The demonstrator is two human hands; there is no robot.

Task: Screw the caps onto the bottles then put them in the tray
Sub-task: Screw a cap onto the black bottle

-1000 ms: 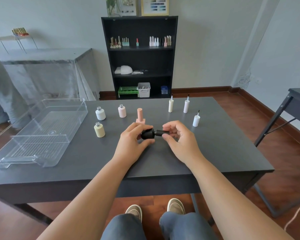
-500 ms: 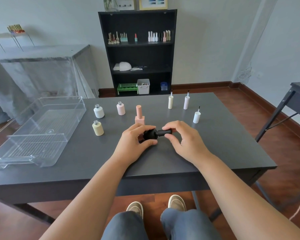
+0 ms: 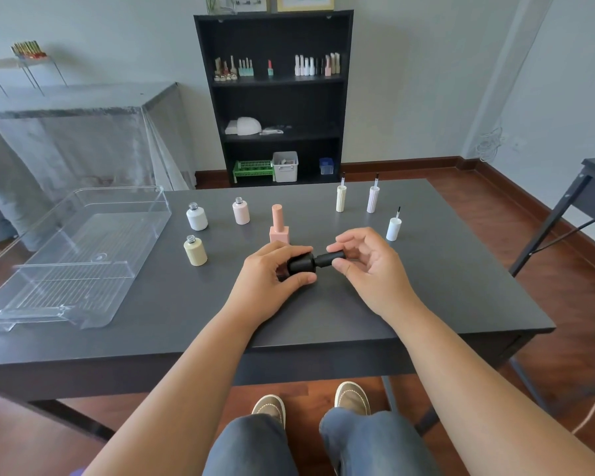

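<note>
Bottles and caps are only partly matched up, and the black bottle (image 3: 300, 264) is the one I have in hand, lying sideways just above the tabletop (image 3: 426, 304). My left hand (image 3: 272, 276) is closed around its body, while my right hand (image 3: 368, 266) pinches the black cap (image 3: 330, 259) between thumb and fingertips. Cap and bottle meet at the neck, so I judge this cap is being turned on; how far the thread has seated I cannot tell, because my fingers cover the joint.

Just beyond my hands stands a pink bottle (image 3: 279, 224) with its tall cap on, apparently finished but not yet in the tray. To its left stand three open bottles, bare necks showing: a yellow bottle (image 3: 195, 251) nearest, then a white bottle (image 3: 197, 217) and a pale pink bottle (image 3: 241, 211). To the right, three loose caps stand brush-up: a white cap (image 3: 393, 229), then a cream cap (image 3: 340, 199) and a lilac cap (image 3: 373, 199) farther back.

The clear tray (image 3: 83, 255) at the left of the tabletop holds no bottle, so most of the work remains. Its near left corner runs out of frame.
</note>
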